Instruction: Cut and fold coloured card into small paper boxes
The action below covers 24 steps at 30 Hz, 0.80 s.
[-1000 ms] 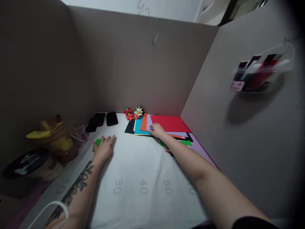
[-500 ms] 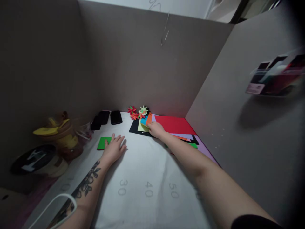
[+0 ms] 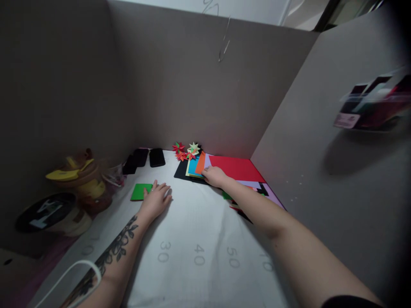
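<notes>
One green square (image 3: 138, 192) is lying just left of the left grip (image 3: 156, 199), and four stars (image 3: 193, 148) are clustering beyond the right grip (image 3: 214, 176), a little to its left. Around and beneath the right grip, sheets (image 3: 237, 168) in at least six colours — red, lilac, orange, blue, pale yellow, black — are fanning out, overlapping too much for a full count. The square is looking flat and smooth, like paper; the stars are showing sharp folded points; the sheets are lying straight-edged on the counter (image 3: 189, 222), whose white surface is wrinkling softly on the near side of both grips. The left grip is resting with fingers spread, its thumb overlapping the square's right edge. The right grip is curling at the near edge of the orange and lilac sheets — whether it is pinching them, I cannot tell.
</notes>
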Available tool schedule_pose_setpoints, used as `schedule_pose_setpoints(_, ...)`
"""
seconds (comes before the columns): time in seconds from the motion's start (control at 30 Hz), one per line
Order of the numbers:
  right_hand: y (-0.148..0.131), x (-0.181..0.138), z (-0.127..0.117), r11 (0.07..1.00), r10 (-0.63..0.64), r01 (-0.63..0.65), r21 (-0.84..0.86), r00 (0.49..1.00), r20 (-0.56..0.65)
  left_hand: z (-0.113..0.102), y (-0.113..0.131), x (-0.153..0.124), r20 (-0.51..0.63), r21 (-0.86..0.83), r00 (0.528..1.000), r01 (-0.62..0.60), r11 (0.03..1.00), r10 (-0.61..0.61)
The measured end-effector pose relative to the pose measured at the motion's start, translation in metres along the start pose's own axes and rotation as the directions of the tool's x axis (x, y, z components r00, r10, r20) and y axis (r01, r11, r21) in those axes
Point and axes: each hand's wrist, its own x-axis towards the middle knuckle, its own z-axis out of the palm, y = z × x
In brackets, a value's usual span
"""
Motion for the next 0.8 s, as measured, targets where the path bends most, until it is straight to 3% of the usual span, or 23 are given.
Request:
schedule_pose_setpoints(0.13, -0.002, -0.001, -0.004, 0.999, 0.000, 0.002, -0.045, 0.999, 0.034, 0.006, 0.015, 0.001, -0.135, -0.201, 0.991, -0.052, 0.978, 0.025)
schedule_pose_setpoints(0.23, 0.004, -0.002, -0.004, 0.999, 0.041, -0.041, 0.004, 0.999, 0.026, 0.012, 0.036, 0.014, -0.115, -0.474, 0.993, -0.052, 0.879, -0.003)
schedule_pose_setpoints(0.3, 0.011, -0.003, -0.002, 0.995, 0.082, -0.082, 0.061, 0.997, -0.011, 0.016, 0.052, 0.030, -0.002, -0.652, 0.994, 0.083, 0.754, -0.111)
schedule_pose_setpoints(0.4, 0.023, -0.005, 0.001, 0.978, 0.147, -0.137, 0.156, 0.988, -0.052, 0.022, 0.073, 0.061, 0.208, -0.851, 0.951, 0.291, 0.437, -0.228)
schedule_pose_setpoints(0.5, 0.032, -0.006, 0.002, 0.961, 0.158, -0.137, 0.242, 0.985, -0.069, 0.029, 0.089, 0.091, 0.353, -0.927, 0.910, 0.371, 0.049, -0.219)
schedule_pose_setpoints(0.57, 0.036, -0.006, 0.002, 0.950, 0.141, -0.114, 0.289, 0.987, -0.072, 0.034, 0.097, 0.105, 0.409, -0.912, 0.894, 0.394, -0.115, -0.180)
schedule_pose_setpoints(0.67, 0.041, -0.005, 0.006, 0.928, 0.159, -0.126, 0.350, 0.985, -0.068, 0.041, 0.105, 0.117, 0.449, -0.886, 0.881, 0.416, -0.205, -0.150)
schedule_pose_setpoints(0.8, 0.047, -0.005, 0.015, 0.941, 0.133, -0.073, 0.332, 0.978, -0.161, 0.044, 0.112, 0.116, 0.437, -0.873, 0.897, 0.404, -0.274, -0.072)
